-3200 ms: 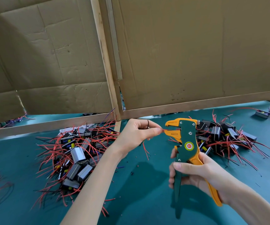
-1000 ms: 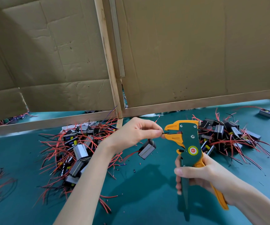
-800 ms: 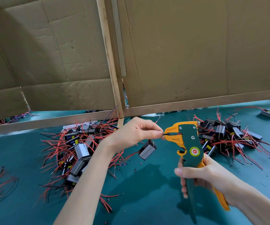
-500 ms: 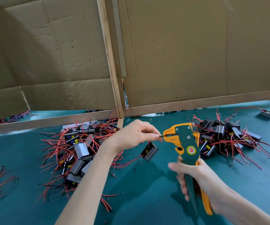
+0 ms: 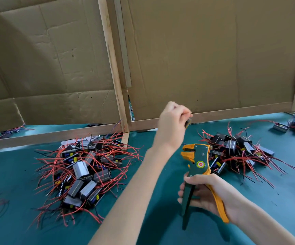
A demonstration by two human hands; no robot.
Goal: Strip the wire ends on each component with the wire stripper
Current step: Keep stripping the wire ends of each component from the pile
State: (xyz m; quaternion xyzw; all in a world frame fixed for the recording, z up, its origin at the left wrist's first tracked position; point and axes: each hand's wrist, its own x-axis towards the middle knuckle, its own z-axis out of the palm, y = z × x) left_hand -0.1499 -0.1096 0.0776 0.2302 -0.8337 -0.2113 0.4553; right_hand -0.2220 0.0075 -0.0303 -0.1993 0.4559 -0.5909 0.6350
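The left hand [image 5: 171,123] is raised above the table [image 5: 10,175], its fingers [image 5: 179,110] curled tight and pinching a small dark component [image 5: 188,122] by a thin black wire [image 5: 190,113]. The motion blur hides just which fingers meet. The component hangs at the fingertips, in front of the cardboard [image 5: 205,50], well above the stripper [image 5: 199,163].

The right hand [image 5: 209,197] grips the stripper with its fingers wrapped round the green handle and the orange handle lying along the palm; the handles are spread apart. The tool stands nearly upright, head up, its orange jaws facing left with a small gap between them. Its body is green with a round red-and-yellow sticker.

More components, tangled in red and black wires, lie in a left pile [image 5: 83,172] and a right pile [image 5: 237,152].
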